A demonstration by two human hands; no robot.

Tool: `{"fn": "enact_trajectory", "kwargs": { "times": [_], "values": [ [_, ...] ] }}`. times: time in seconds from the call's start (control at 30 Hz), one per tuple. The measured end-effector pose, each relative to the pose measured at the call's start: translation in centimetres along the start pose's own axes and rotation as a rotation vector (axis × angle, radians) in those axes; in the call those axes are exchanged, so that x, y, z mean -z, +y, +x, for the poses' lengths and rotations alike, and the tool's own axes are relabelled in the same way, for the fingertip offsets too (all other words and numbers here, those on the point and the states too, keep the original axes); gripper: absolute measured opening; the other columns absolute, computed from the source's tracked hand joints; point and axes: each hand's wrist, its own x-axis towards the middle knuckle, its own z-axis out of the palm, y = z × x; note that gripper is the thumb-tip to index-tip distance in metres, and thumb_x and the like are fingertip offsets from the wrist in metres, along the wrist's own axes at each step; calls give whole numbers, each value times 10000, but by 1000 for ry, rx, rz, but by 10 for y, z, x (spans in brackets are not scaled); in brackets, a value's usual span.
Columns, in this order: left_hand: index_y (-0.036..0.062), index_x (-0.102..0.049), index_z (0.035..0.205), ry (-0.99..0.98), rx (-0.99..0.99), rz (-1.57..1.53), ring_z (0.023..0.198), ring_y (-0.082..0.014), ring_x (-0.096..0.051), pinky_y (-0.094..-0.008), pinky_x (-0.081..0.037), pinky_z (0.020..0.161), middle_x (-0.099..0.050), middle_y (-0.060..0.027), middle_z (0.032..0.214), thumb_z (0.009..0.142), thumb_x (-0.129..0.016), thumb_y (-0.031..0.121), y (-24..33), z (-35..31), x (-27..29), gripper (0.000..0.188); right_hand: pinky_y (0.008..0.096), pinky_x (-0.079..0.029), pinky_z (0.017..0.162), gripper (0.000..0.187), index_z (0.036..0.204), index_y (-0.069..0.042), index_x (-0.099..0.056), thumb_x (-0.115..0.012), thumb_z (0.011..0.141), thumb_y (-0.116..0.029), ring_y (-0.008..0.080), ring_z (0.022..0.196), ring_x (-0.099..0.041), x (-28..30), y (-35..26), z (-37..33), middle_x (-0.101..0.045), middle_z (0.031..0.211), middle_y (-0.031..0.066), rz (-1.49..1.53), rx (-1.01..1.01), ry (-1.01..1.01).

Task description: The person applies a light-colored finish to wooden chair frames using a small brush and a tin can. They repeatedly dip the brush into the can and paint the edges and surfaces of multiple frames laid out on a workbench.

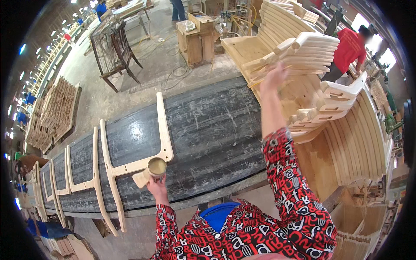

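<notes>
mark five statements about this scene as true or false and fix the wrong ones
1. The left hand holds a cup. True.
2. The right hand is beside that cup. False: it is well away, stretched out by the stacked parts at the right; blur hides its grip.
3. Pale wooden frames lie on a dark surface. True.
4. The person's sleeves are plain blue. False: they are red, black and white, with a letter print.
5. Someone in a red shirt is beyond the stacked parts, at the upper right. True.
</notes>
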Motion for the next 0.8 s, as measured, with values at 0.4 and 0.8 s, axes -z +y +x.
{"fn": "enact_trajectory", "kwargs": {
  "times": [0.4,0.8],
  "values": [
    [137,-397,1243,251,-122,-86,999,-271,-547,-557,-531,762,-461,-94,1204,938,-462,210,2,-74,38,320,389,-451,772,614,1110,26,-523,-688,679,-380,279,917,-552,-30,-22,228,-539,1082,189,-1077,-321,11],
    [94,-421,1212,295,-51,-119,1008,-272,-547,-500,-531,762,-484,-100,1168,934,-466,203,-3,-130,113,302,276,-297,372,115,849,-93,-545,-608,779,-159,169,614,-563,-26,-90,92,-567,738,64,-4,-561,-401]
  ]
}}
